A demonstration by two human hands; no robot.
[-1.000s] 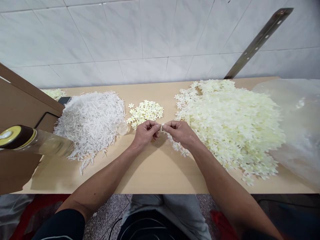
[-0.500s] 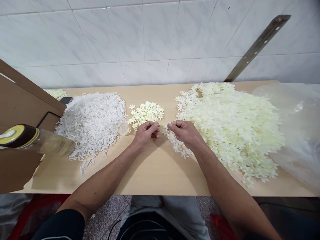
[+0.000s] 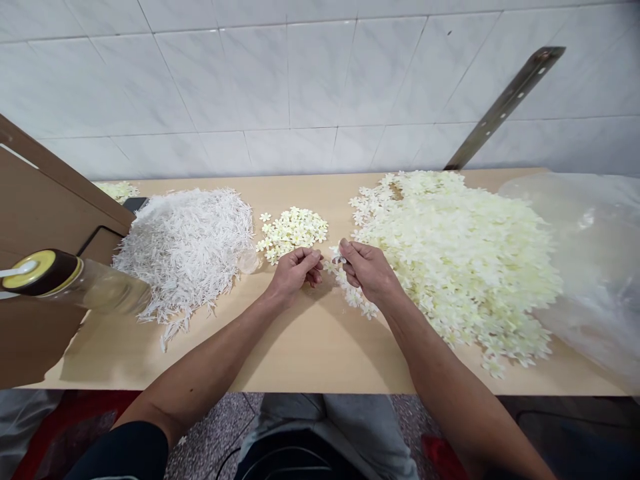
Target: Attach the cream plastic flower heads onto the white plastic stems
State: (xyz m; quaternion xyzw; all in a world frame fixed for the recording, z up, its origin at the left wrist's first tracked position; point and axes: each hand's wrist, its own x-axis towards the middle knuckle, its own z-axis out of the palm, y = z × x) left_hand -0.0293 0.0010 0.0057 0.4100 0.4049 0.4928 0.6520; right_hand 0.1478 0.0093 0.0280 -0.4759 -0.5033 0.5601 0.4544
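My right hand is closed in a pinch on a small white artificial flower, whose petals show at the fingertips. Facing it, my left hand has thumb and forefinger pressed together; what they hold, if anything, is too small to make out. A small heap of pale yellow flowers lies just beyond my left hand. Some loose flower heads lie under and beside my right hand, at the edge of a large pile of cream flowers. Left of my hands spreads a pile of thin white sticks.
A small clear cup stands by the white pile. At the left are a bottle with a yellow and brown lid and a brown board. A clear plastic bag lies right; a metal bracket leans against the tiled wall.
My right hand has turned slightly, and a flower now shows at its fingertips. The left hand stays nearly in place. The whole view has shifted a little.
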